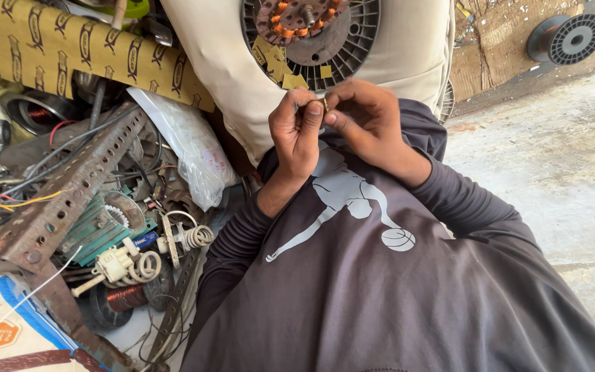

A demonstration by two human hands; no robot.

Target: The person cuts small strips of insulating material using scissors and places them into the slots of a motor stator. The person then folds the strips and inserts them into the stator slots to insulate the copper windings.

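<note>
- Holding a small brass-coloured part (323, 105) up at chest height, you are working just below the motor stator (309, 33) with its copper windings.
- Your left hand (296, 131) is curling closed, thumb and fingertips pinching the part from its side.
- Your right hand (366, 118) is meeting it, forefinger and thumb pressing together on the same part.
- You are covering most of the part, so its long axis and heading cannot be told.
- Judgement: you are best gripping near the ends and turning slowly, keeping the part over your dark shirt (380, 275), clear of the scrap pile (105, 207) where it would be lost.
</note>
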